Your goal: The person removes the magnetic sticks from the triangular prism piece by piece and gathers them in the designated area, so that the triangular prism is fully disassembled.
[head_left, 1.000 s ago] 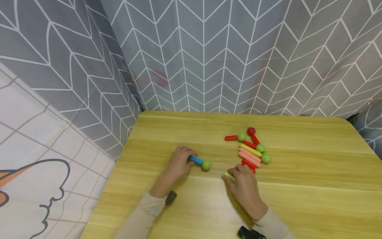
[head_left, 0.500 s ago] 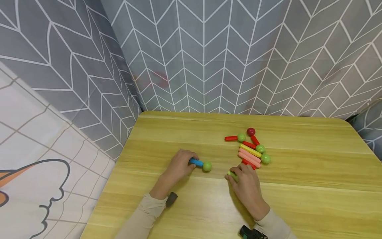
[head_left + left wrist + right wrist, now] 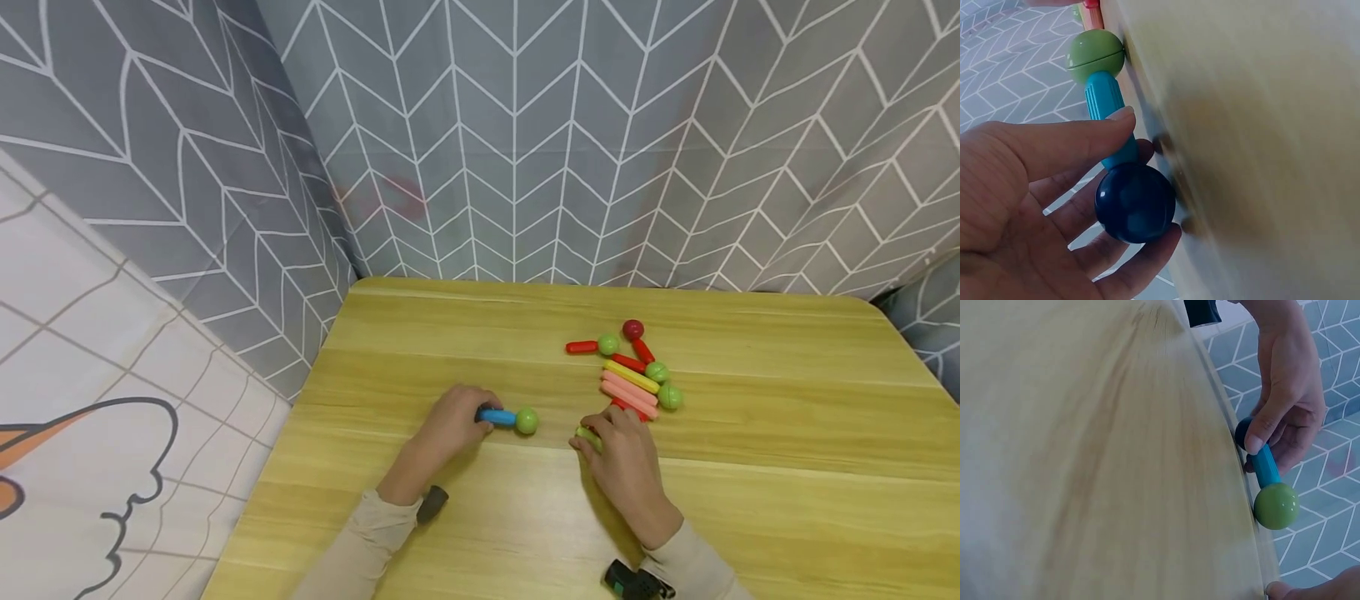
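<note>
My left hand (image 3: 448, 427) grips a blue rod (image 3: 497, 417) between thumb and fingers, low over the wooden table. A green ball (image 3: 527, 421) caps the rod's right end. At the other end sits a dark blue ball (image 3: 1135, 203), plain in the left wrist view, with fingertips beside it. My right hand (image 3: 628, 465) pinches a light green rod-like piece (image 3: 588, 437), mostly covered by the fingers. Only its fingertips (image 3: 1280, 590) show at the lower corner of the right wrist view. The two held pieces are a short gap apart.
Beyond the right hand lie pink rods (image 3: 628, 392), a yellow rod (image 3: 632, 377) and several red rods (image 3: 582, 347). More green balls (image 3: 671, 397) and a dark red ball (image 3: 633, 329) are joined to or beside them. A patterned curtain (image 3: 480, 150) hangs behind the wooden table (image 3: 787, 517).
My left hand has come slightly nearer, and the blue rod with its green ball has turned more level and shifted right. The right hand has moved a little right with the light green piece.
</note>
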`<state>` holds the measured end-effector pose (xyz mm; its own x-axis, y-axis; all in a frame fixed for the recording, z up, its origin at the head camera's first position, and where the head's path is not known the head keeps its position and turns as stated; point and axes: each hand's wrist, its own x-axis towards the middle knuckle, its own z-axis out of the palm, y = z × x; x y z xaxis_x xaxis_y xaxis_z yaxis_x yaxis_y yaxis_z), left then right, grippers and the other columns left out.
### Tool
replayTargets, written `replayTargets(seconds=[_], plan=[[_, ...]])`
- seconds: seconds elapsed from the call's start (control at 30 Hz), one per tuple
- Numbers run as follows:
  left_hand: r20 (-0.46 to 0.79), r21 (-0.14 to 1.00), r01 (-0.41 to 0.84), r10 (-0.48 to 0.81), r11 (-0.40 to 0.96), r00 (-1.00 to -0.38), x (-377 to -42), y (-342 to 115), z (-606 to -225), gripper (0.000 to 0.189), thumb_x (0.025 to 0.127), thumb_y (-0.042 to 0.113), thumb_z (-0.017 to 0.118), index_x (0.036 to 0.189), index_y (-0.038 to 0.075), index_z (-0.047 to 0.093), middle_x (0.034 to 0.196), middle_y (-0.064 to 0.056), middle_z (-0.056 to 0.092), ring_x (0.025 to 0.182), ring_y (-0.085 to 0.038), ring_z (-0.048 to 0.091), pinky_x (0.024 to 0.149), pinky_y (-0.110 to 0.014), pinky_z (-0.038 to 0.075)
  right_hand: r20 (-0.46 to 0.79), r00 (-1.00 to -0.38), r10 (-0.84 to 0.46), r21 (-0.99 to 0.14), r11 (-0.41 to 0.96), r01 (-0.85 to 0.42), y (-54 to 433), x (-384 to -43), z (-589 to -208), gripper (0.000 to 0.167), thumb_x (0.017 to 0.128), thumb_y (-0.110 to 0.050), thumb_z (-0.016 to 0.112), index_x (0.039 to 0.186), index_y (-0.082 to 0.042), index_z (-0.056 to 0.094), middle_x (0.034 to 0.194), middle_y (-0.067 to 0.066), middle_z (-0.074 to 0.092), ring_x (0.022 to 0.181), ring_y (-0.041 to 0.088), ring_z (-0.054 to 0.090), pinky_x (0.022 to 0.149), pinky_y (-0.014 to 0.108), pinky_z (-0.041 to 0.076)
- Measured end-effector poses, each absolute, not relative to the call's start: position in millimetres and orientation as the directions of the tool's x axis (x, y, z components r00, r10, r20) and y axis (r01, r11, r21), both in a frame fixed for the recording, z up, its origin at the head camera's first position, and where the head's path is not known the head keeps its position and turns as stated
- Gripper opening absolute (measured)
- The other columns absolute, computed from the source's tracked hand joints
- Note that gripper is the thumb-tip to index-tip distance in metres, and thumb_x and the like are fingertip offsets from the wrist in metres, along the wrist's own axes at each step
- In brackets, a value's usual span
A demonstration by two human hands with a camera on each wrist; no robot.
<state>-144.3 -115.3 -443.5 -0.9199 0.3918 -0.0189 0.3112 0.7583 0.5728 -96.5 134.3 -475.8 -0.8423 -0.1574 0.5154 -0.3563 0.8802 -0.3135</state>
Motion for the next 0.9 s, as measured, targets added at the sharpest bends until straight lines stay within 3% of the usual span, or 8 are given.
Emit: replayTargets(seconds=[0.3,0.53,0.9], plan=[[-0.026,0.583,0.307,0.395,0.752,-0.918,-142,-115,-445,0.018,0.086,0.004,0.077,0.103,0.009,0.077,0.107,-0.007,0.076,0.105,-0.027,0.064,0.095,-0.046,0.053,0.554,-0.811,-0.188,-0.337,0.840,-0.425,124,-96,-477,0.039,0.062,-0.011,0.096,0.093,-0.002,0.075,0.083,0.008,0.065,0.075,0.019,0.051,0.063,0.030,0.044],[-0.029,0.567,0.320,0.406,0.759,-0.913,-142,-111,-445,0.018,0.086,0.005,0.077,0.103,0.010,0.077,0.106,-0.005,0.076,0.104,-0.027,0.066,0.094,-0.045,0.054,0.532,-0.822,-0.202,-0.407,0.791,-0.458,116,-95,-477,0.038,0.066,-0.009,0.093,0.099,-0.001,0.074,0.094,0.008,0.069,0.090,0.023,0.063,0.076,0.037,0.054],[-0.026,0.566,0.334,0.422,0.754,-0.906,-142,-108,-446,0.017,0.085,0.008,0.079,0.102,0.011,0.077,0.105,-0.004,0.077,0.103,-0.025,0.068,0.092,-0.043,0.055,0.493,-0.834,-0.246,-0.486,0.718,-0.499,103,-97,-479,0.049,0.069,-0.017,0.092,0.111,-0.004,0.071,0.111,0.007,0.070,0.104,0.024,0.069,0.087,0.040,0.059]])
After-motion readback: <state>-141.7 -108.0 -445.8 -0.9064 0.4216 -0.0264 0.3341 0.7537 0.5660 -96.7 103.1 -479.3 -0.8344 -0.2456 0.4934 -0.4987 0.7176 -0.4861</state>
